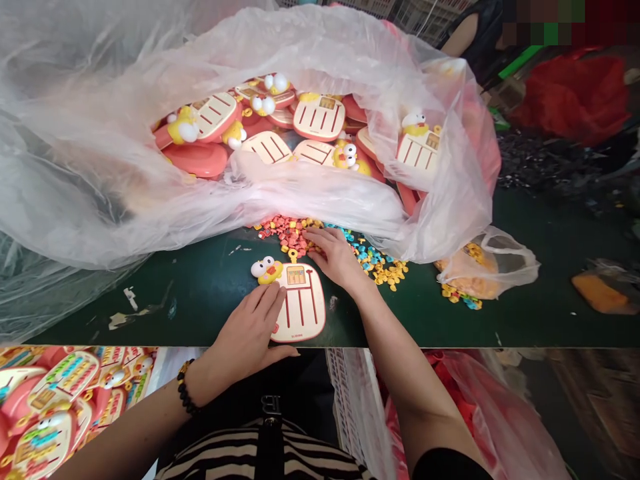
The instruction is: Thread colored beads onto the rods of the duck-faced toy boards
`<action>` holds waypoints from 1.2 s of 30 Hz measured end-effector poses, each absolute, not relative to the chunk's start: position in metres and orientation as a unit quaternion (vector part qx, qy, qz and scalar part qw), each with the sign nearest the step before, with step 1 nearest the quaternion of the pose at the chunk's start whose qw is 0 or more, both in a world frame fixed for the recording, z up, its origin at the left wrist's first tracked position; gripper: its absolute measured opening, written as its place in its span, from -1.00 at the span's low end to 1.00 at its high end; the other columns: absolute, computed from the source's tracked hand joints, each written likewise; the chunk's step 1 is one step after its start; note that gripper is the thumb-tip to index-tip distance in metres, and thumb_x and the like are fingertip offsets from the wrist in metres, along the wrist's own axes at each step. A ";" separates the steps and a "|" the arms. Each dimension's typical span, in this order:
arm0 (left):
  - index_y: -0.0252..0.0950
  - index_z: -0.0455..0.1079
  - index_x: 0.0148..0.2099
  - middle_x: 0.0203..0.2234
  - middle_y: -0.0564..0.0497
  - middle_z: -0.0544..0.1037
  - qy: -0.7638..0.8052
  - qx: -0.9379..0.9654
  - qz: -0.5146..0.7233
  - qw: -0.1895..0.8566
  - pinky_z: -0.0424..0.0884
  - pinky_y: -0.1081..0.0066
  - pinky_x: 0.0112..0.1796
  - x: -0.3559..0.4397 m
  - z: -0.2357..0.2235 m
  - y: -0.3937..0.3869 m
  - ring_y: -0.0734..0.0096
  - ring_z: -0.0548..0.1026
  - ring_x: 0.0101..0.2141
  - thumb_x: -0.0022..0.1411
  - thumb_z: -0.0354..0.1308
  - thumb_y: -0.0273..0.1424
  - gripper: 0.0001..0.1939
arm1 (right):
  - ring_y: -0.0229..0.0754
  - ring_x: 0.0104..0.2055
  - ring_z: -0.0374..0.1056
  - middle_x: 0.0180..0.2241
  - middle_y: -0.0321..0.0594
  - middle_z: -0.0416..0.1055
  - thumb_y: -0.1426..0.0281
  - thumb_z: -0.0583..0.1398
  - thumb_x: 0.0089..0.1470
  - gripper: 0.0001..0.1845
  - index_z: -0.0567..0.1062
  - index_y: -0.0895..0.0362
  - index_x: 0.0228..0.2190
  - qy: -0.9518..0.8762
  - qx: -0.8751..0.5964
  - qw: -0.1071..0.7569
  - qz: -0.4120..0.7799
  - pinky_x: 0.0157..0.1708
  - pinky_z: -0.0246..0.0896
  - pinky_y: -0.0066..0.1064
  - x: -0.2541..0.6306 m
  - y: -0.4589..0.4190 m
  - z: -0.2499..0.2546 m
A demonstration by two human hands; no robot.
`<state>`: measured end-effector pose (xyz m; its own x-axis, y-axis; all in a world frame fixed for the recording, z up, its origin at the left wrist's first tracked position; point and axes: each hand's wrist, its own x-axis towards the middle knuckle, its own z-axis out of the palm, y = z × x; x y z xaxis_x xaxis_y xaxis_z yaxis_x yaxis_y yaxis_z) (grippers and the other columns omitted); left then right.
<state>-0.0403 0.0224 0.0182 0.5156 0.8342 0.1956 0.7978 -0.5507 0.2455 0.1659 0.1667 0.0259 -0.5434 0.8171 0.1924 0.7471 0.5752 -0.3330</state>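
A cream toy board [309, 313] with red slots, a red rim and a bulging-eyed yellow duck head lies face up near the table's front edge. My left hand [245, 337] holds its lower left side, fingers laid on top and thumb by the front edge. Beyond the board, my right hand [335, 257] reaches to a heap of small red plastic pieces [283, 233]. Its fingers are bent with thumb and fingertips apart, and I see no piece held. Blue pieces [367, 255] and yellow pieces [393, 273] are spread to its right.
A large clear plastic bag [200, 207] full of similar boards [320, 119] stands behind. To the right sits a small bag [473, 273] of orange-yellow pieces. Boards with coloured pieces [65, 380] are stacked lower left. Another person's arm [463, 33] shows at the upper right.
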 end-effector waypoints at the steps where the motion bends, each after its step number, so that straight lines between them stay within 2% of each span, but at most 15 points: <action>1: -0.57 0.17 0.21 0.10 -0.36 0.34 0.467 0.866 0.168 0.061 0.23 0.09 0.08 -0.043 0.015 0.020 -0.08 0.27 0.08 0.07 0.13 0.14 -0.06 | 0.02 0.09 0.28 0.08 -0.16 0.41 0.47 0.14 0.11 -0.58 0.44 0.09 0.03 -0.872 -0.456 0.152 0.098 0.08 0.24 -0.05 0.172 0.163 0.027; 6: -0.48 0.20 0.18 0.00 -0.33 0.39 0.454 0.851 0.253 0.071 0.32 0.08 0.03 -0.053 0.001 0.011 -0.02 0.30 0.04 0.17 0.08 0.09 -0.21 | 0.11 0.00 0.33 0.01 -0.02 0.44 0.44 0.21 0.04 -0.52 0.43 0.13 0.04 -0.825 -0.548 0.134 0.031 -0.01 0.27 0.01 0.206 0.149 0.042; 10: -0.47 0.24 0.12 -0.02 -0.32 0.40 0.446 0.848 0.276 0.078 0.34 0.05 0.04 -0.054 -0.002 0.011 -0.03 0.30 0.05 0.16 0.10 0.07 -0.26 | 0.00 -0.14 0.39 -0.20 -0.08 0.51 0.42 0.14 0.14 -0.77 0.53 0.10 -0.18 -0.810 -0.559 0.169 0.047 -0.16 0.33 -0.19 0.192 0.148 0.044; 12: -0.46 0.26 0.10 -0.01 -0.31 0.40 0.438 0.852 0.274 0.080 0.35 0.05 0.04 -0.053 -0.002 0.012 -0.03 0.29 0.06 0.17 0.11 0.05 -0.30 | -0.04 -0.19 0.39 -0.27 -0.11 0.52 0.44 0.11 0.16 -0.80 0.54 0.10 -0.25 -0.816 -0.554 0.156 0.051 -0.21 0.31 -0.26 0.174 0.151 0.039; 16: -0.41 0.23 0.15 0.05 -0.29 0.38 0.442 0.856 0.251 0.096 0.33 0.04 0.07 -0.054 -0.001 0.012 -0.01 0.26 0.11 0.20 0.10 0.02 -0.32 | -0.04 -0.22 0.37 -0.34 -0.09 0.52 0.48 0.11 0.14 -0.81 0.53 0.12 -0.28 -0.822 -0.556 0.120 0.025 -0.23 0.26 -0.29 0.153 0.160 0.031; 19: -0.36 0.25 0.15 0.07 -0.27 0.37 0.445 0.854 0.243 0.119 0.31 0.03 0.09 -0.054 0.001 0.011 0.01 0.26 0.13 0.21 0.12 -0.03 -0.38 | -0.08 -0.27 0.38 -0.35 -0.12 0.51 0.48 0.11 0.12 -0.82 0.53 0.12 -0.31 -0.801 -0.567 0.182 0.053 -0.26 0.26 -0.31 0.158 0.154 0.034; 22: -0.34 0.28 0.13 0.06 -0.27 0.37 0.439 0.854 0.247 0.130 0.33 0.04 0.08 -0.055 0.001 0.011 0.02 0.28 0.11 0.21 0.13 -0.06 -0.43 | -0.19 -0.41 0.36 -0.40 -0.23 0.49 0.38 0.15 0.12 -0.85 0.51 0.09 -0.28 -0.769 -0.560 0.264 0.158 -0.39 0.28 -0.38 0.166 0.132 0.038; 24: -0.35 0.30 0.10 0.05 -0.28 0.37 0.436 0.856 0.249 0.126 0.33 0.05 0.07 -0.055 0.001 0.011 0.03 0.30 0.10 0.21 0.14 -0.08 -0.45 | -0.22 -0.47 0.34 -0.43 -0.26 0.47 0.33 0.16 0.12 -0.84 0.51 0.08 -0.27 -0.760 -0.544 0.286 0.212 -0.44 0.29 -0.40 0.166 0.114 0.036; 31: -0.37 0.32 0.05 0.02 -0.28 0.38 0.431 0.861 0.249 0.102 0.37 0.08 0.04 -0.055 0.003 0.013 0.03 0.31 0.07 0.20 0.16 -0.08 -0.47 | -0.10 -0.21 0.39 -0.28 -0.12 0.47 0.38 0.07 0.21 -0.77 0.55 0.05 -0.29 -0.787 -0.531 0.295 0.113 -0.19 0.36 -0.25 0.151 0.081 0.018; 36: -0.34 0.32 0.02 0.02 -0.26 0.37 0.437 0.857 0.252 0.102 0.38 0.08 0.03 -0.054 0.003 0.012 0.02 0.29 0.09 0.20 0.15 -0.07 -0.50 | -0.12 -0.20 0.42 -0.26 -0.15 0.49 0.35 0.08 0.22 -0.77 0.56 0.05 -0.26 -0.766 -0.541 0.303 0.169 -0.19 0.38 -0.27 0.160 0.085 0.019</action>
